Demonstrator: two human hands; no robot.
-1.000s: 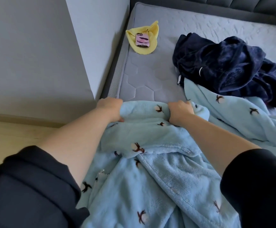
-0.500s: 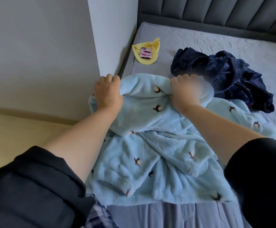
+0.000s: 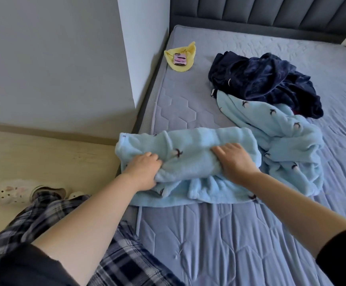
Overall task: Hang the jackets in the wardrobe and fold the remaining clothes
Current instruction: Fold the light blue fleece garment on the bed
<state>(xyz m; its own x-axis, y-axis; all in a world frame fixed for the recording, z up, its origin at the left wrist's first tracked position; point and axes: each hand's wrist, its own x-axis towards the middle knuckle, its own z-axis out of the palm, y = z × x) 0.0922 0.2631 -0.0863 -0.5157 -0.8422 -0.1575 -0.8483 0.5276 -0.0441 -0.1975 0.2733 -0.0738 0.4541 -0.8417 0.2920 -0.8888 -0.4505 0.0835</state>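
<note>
A light blue fleece garment (image 3: 196, 145) with small dark prints lies folded over at the near left edge of the bed (image 3: 240, 234). My left hand (image 3: 145, 170) grips its lower left part, fingers curled into the fabric. My right hand (image 3: 234, 157) rests flat on its right part, fingers together and pressing down. A second light blue fleece piece (image 3: 277, 137) with the same print lies rumpled to the right, touching the folded one. Behind it sits a crumpled dark navy fleece garment (image 3: 267, 79).
A yellow cloth (image 3: 186, 65) with a pink phone (image 3: 180, 58) on it lies at the bed's far left. A white wall corner (image 3: 139, 58) stands by the bed's left edge. Wooden floor (image 3: 44, 157), a white clog (image 3: 15, 191) and my plaid trouser legs are at left.
Both hands lifted the blue garment's top edge, folded it down toward me and now press it on the bed. My right hand has gone from gripping to flat.
</note>
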